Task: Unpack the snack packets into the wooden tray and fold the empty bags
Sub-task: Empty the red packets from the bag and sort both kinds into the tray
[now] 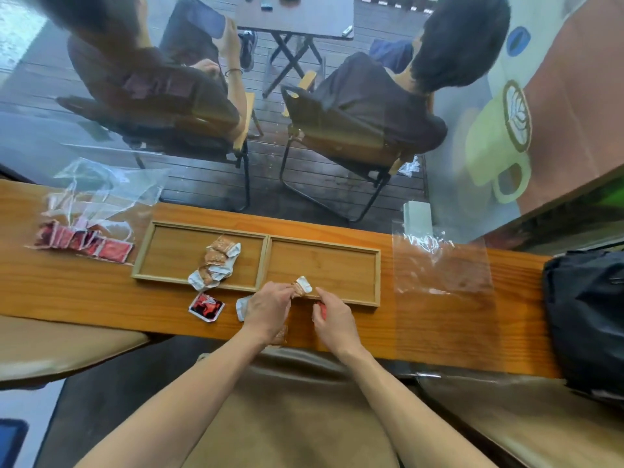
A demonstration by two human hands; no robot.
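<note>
A two-compartment wooden tray point(266, 236) lies on the wooden counter. Its left compartment holds a pile of brown-and-white snack packets point(217, 261). My left hand point(268, 310) pinches a brown-and-white packet point(302, 286) at the front edge of the right compartment, and another white packet point(243, 307) shows under its palm. My right hand point(334, 317) sits just right of it, fingers curled round a small red packet point(322, 307). One red packet point(206, 307) lies on the counter in front of the tray. At the far left a clear bag point(101, 190) holds several red packets point(81, 239).
An empty clear plastic bag point(442, 265) lies flat to the right of the tray. A black bag point(587, 315) sits at the counter's right end. Beyond a glass pane, two people sit on folding chairs. A padded seat is below the counter.
</note>
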